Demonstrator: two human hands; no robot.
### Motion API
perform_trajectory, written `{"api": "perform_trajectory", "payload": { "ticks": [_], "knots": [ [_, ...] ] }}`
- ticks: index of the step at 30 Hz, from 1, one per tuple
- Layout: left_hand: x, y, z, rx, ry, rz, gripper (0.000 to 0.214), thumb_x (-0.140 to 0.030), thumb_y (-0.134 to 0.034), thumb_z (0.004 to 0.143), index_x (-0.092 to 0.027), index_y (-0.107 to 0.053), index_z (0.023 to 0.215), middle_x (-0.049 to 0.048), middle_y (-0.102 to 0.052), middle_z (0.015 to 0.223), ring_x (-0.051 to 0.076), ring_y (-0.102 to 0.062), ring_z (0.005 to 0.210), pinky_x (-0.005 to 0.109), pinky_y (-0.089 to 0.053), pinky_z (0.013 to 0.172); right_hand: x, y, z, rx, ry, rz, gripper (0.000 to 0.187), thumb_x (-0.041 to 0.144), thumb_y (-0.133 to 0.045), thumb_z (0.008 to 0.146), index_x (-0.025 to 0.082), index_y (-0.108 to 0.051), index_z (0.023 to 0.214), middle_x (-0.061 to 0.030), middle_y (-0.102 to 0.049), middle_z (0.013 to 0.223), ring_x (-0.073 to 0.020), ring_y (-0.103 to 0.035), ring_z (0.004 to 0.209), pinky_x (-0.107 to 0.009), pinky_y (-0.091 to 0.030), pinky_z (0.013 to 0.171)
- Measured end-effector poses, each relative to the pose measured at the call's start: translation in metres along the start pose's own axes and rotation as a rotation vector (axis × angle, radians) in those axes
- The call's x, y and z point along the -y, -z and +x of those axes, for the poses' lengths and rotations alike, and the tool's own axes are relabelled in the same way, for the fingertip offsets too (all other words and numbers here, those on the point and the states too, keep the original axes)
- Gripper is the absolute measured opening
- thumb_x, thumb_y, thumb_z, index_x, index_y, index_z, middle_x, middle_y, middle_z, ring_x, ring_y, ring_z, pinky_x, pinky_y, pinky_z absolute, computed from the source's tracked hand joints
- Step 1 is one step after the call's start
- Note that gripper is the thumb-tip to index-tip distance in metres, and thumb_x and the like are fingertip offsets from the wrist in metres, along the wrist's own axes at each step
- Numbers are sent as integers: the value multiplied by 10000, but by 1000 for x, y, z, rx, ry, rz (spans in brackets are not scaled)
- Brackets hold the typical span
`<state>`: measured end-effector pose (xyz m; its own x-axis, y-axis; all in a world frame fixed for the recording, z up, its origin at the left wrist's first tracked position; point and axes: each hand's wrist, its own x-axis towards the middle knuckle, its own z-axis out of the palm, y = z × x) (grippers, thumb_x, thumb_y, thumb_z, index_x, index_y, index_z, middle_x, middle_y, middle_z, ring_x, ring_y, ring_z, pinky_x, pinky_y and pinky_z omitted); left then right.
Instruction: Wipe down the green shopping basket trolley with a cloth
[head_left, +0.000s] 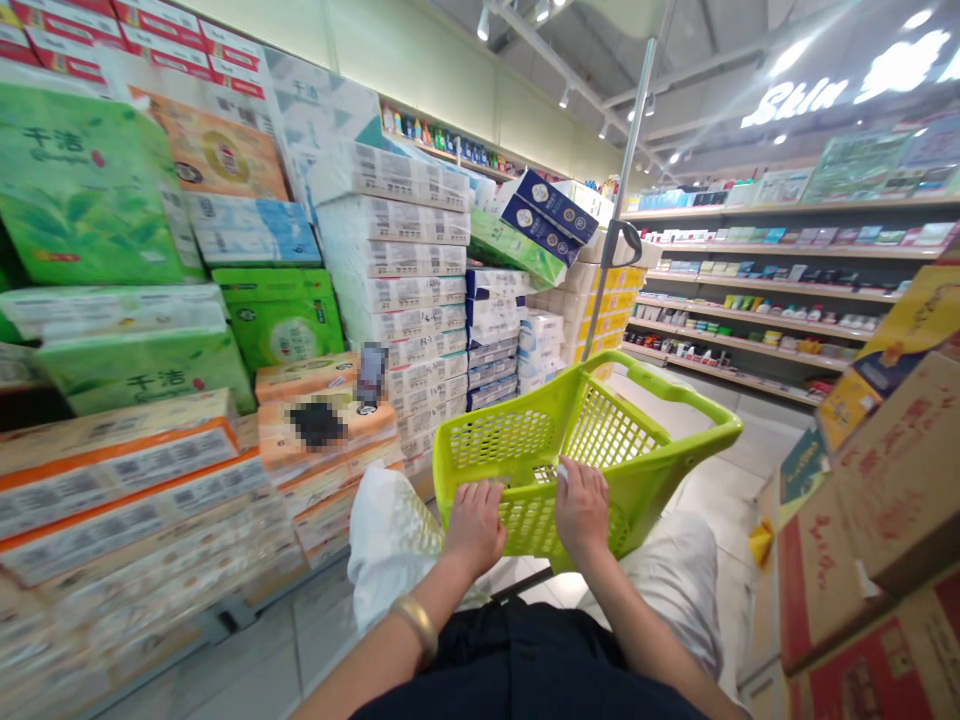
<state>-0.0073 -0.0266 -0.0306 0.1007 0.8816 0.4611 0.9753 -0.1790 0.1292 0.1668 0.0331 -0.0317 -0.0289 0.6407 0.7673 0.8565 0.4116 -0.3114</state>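
A lime-green plastic shopping basket (517, 515) with perforated sides stands between my white-trousered knees. My left hand (474, 520) is closed over its near rim, fingers hooked to the inside. Farther right along that same rim, my right hand (583, 505) is closed too, with a small pale spot at its fingertips that I cannot make out. A gold bangle (414, 622) circles my left wrist. The basket's thick handle bar (679, 395) rises at the far right side. Little of the basket's inside floor shows.
Stacked tissue packs (112, 190) fill the left side, with a tall pile of white packs (409, 260) beyond. A metal pole (626, 170) rises behind the basket. Cardboard boxes (832, 570) crowd the right. Stocked shelves (780, 250) line the back, past pale floor tiles (716, 490).
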Motion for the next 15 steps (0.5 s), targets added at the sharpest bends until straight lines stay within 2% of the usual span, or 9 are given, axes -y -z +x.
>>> {"api": "perform_trajectory", "payload": {
  "ticks": [3,7,9,11,15],
  "knots": [
    [-3,-1,0,-10,8,13,443,-179,-544,709,-165,-520,1152,91,-570,1025,260,-499,980,425,-380,947,13,-5,-6,11,44,6,331,236,-374,938,162,-587,1179,-114,-624,1069,-237,-518,1050,-454,-317,1038],
    [-6,-2,-1,-25,12,26,334,-183,-515,755,-165,-540,1088,83,-572,971,246,-507,942,412,-394,908,42,-13,-21,148,296,137,358,139,-397,892,190,-576,1198,-87,-622,1089,-214,-519,1058,-414,-324,1056],
    [-6,-2,-2,-29,8,28,327,-177,-513,750,-167,-543,1075,83,-572,969,248,-508,952,411,-394,906,43,-13,-23,161,335,170,373,119,-386,894,203,-570,1207,-79,-623,1093,-208,-521,1058,-406,-331,1051],
    [-6,-2,-4,-33,-1,25,384,-174,-526,725,-164,-534,1109,89,-573,994,256,-503,971,418,-388,922,32,-10,-20,110,277,154,360,133,-374,913,193,-568,1210,-85,-619,1085,-211,-520,1050,-408,-352,1028],
    [-7,-2,-6,-45,4,27,447,-171,-536,708,-154,-522,1154,95,-573,1009,265,-497,976,426,-375,945,3,-1,-11,-62,67,53,335,195,-381,936,165,-579,1205,-119,-583,1123,-247,-487,1081,-444,-373,994]
  ]
}}
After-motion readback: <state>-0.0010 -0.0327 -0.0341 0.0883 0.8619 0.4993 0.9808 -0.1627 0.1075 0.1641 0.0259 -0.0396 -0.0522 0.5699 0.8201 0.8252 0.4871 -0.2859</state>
